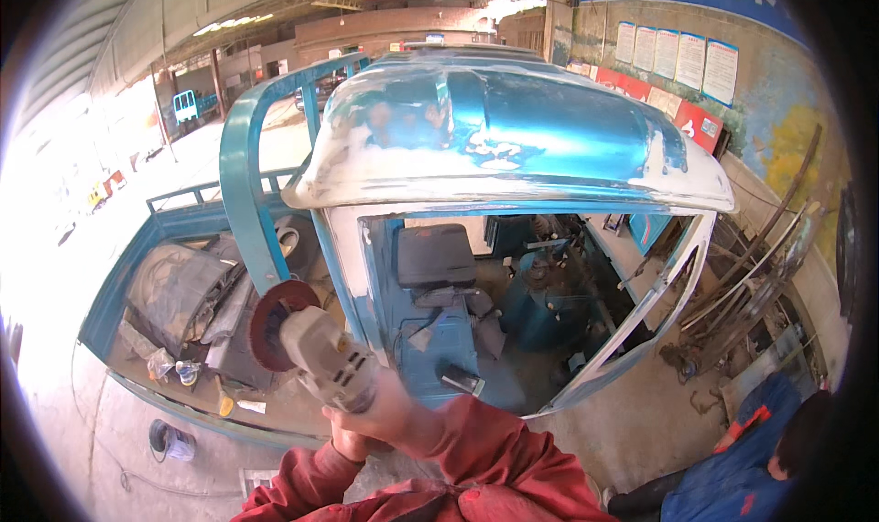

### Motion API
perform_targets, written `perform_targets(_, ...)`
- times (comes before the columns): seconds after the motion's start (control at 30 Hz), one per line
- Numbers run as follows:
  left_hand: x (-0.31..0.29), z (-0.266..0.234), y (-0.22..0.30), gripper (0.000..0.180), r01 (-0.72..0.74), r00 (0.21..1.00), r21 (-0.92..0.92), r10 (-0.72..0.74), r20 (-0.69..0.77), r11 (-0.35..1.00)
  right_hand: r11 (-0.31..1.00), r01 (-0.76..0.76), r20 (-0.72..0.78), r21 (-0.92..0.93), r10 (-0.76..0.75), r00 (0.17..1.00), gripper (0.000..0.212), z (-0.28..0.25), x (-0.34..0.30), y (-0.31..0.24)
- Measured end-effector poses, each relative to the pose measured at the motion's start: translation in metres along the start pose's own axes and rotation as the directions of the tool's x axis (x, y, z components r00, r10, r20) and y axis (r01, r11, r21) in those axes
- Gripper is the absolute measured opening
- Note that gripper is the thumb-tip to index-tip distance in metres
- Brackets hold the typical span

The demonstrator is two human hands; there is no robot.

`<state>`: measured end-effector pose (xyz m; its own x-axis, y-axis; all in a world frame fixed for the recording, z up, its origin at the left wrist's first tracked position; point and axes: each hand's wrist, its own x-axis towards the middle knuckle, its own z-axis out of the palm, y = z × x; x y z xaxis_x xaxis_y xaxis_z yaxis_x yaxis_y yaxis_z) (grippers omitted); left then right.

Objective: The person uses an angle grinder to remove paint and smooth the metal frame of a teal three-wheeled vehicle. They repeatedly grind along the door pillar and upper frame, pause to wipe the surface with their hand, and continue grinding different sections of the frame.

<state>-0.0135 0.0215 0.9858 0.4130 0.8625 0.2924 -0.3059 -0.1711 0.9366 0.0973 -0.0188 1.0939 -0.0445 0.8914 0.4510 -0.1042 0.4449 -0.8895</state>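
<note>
A grey angle grinder (328, 353) with a round reddish-brown sanding disc (275, 325) is raised in front of me, its disc up and to the left. My right hand (403, 414) is closed around the grinder's body. Just below, my left hand (350, 441) is closed at its rear end; its fingers are partly hidden. The disc appears in front of the blue upright frame (243, 169) behind the cab; whether they touch I cannot tell. The cab roof (558, 128) is blue with white, sanded-looking patches. Through the glassless side opening show a dark seat (436, 255) and a blue floor.
The blue cargo bed (137, 380) at left holds a plastic-wrapped bundle (179, 279) and loose bits. On the ground stands a bucket (172, 440) near a trailing cable. Rods and scrap (751, 293) lean along the right wall. A person in blue (732, 481) is low at the right.
</note>
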Motion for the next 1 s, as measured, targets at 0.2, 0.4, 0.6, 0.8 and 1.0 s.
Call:
perform_targets(0.2,-0.029,0.002,-0.013,0.067,0.046,0.994,0.080,-0.054,0.098,0.996,0.996,-0.071,-0.134,0.045,0.077,0.988,0.038,-0.009,-0.031,0.041)
perform_targets(0.4,-0.054,0.012,-0.014,0.057,-0.006,0.999,0.061,0.003,0.041,0.998,0.975,-0.118,-0.095,0.188,0.138,0.986,0.048,-0.006,-0.055,0.057)
perform_targets(0.6,-0.068,0.002,-0.021,0.061,0.032,0.998,0.092,-0.037,0.054,0.995,0.952,-0.087,-0.062,0.295,0.110,0.992,0.052,0.003,-0.064,0.058)
perform_targets(0.8,-0.084,-0.006,-0.016,0.062,0.088,0.994,0.196,-0.100,0.051,0.977,0.951,-0.144,0.001,0.273,0.149,0.989,0.056,0.010,-0.074,0.068)
perform_targets(1.0,-0.099,-0.013,-0.018,0.054,-0.105,0.994,0.278,0.100,0.035,0.955,0.985,-0.072,-0.042,0.158,0.079,0.996,0.032,0.027,-0.080,0.055)
